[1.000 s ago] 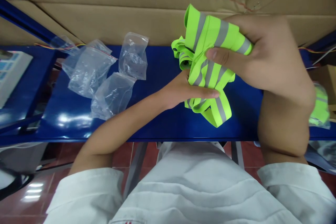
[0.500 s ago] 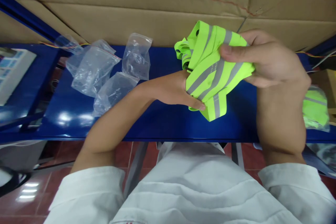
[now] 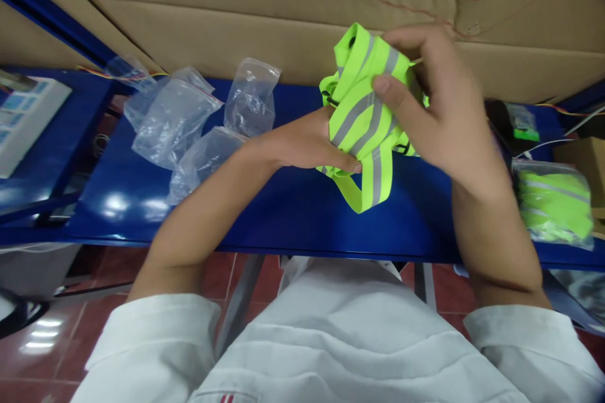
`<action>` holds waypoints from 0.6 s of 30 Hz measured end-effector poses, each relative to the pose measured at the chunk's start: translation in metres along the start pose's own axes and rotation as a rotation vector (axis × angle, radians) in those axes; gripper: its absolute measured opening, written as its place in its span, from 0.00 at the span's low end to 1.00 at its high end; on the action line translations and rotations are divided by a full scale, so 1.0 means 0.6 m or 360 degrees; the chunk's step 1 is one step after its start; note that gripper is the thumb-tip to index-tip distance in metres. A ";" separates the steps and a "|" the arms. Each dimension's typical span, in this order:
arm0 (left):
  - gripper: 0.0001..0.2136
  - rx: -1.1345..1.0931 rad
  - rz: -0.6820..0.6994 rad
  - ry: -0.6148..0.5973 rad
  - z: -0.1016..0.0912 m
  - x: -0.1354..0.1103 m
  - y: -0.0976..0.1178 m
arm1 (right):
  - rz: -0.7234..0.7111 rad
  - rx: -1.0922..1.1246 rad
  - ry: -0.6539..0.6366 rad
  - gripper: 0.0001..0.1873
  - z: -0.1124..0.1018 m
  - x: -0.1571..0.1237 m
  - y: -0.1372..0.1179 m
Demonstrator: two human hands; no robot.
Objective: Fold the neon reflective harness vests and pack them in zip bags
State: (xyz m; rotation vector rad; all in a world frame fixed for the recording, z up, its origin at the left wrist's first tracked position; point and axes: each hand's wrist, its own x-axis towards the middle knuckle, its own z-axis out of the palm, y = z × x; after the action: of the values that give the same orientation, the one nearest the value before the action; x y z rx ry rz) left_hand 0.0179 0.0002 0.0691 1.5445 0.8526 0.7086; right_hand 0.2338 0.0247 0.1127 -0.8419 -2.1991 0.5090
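Observation:
A bundle of neon yellow-green reflective straps (image 3: 362, 116) with grey stripes is held up above the blue table, between both hands. My left hand (image 3: 314, 146) grips it from the left and below, the thumb pressed across the front and the other fingers hidden behind. From the right, my right hand (image 3: 437, 97) wraps over the bundle's upper right side, its thumb on the folded layers and its fingers partly hidden behind. A loop of strap hangs below the left thumb. Small black fittings show among the folds.
Several clear zip bags (image 3: 167, 123) lie on the blue table (image 3: 302, 220) at the left. A clear bag of folded yellow-green straps (image 3: 553, 201) lies at the right, near a cardboard box (image 3: 583, 160). A cardboard panel (image 3: 212, 28) stands behind the table.
My right hand has moved left and turned over the bundle, folding its right end inward. The bundle is more compact, with a loop now hanging below. The bagged straps at right show more fully.

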 end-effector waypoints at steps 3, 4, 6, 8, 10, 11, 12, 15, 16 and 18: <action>0.23 0.0035 -0.0087 0.0084 -0.005 -0.001 0.000 | -0.0098 -0.0337 -0.0174 0.31 0.007 -0.004 -0.008; 0.22 0.0048 -0.0096 0.0088 -0.006 -0.001 0.001 | -0.0078 -0.0359 -0.0265 0.39 0.008 -0.005 -0.009; 0.21 0.0064 -0.0064 0.0055 -0.006 -0.002 0.004 | 0.0004 -0.0332 -0.0448 0.53 0.011 -0.007 -0.008; 0.19 0.0081 -0.0035 -0.0030 -0.006 -0.003 0.007 | 0.0064 -0.0295 -0.0547 0.54 0.016 -0.008 -0.004; 0.17 0.0080 -0.0034 -0.0069 -0.007 -0.004 0.009 | 0.0112 -0.0279 -0.0524 0.45 0.024 -0.006 0.002; 0.17 0.0073 -0.0042 -0.0060 -0.008 -0.004 0.009 | 0.0141 -0.0281 -0.0489 0.40 0.029 -0.005 0.006; 0.17 0.0058 -0.0046 -0.0040 -0.009 -0.004 0.008 | 0.0164 -0.0282 -0.0453 0.36 0.033 -0.003 0.010; 0.20 -0.0062 -0.0073 0.0053 -0.008 0.000 -0.001 | 0.0207 -0.0280 -0.0398 0.30 0.043 0.001 0.021; 0.20 -0.0157 -0.0101 0.0089 -0.007 0.003 -0.006 | 0.0207 -0.0284 -0.0402 0.28 0.043 0.002 0.024; 0.19 -0.0436 -0.0163 0.0150 0.000 0.012 -0.014 | 0.0209 -0.0309 -0.0355 0.22 0.037 0.004 0.025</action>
State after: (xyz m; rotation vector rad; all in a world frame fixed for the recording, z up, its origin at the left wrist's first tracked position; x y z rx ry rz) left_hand 0.0208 0.0067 0.0609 1.2233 0.8592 0.7933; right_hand 0.2223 0.0349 0.0905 -1.0834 -2.4376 0.4772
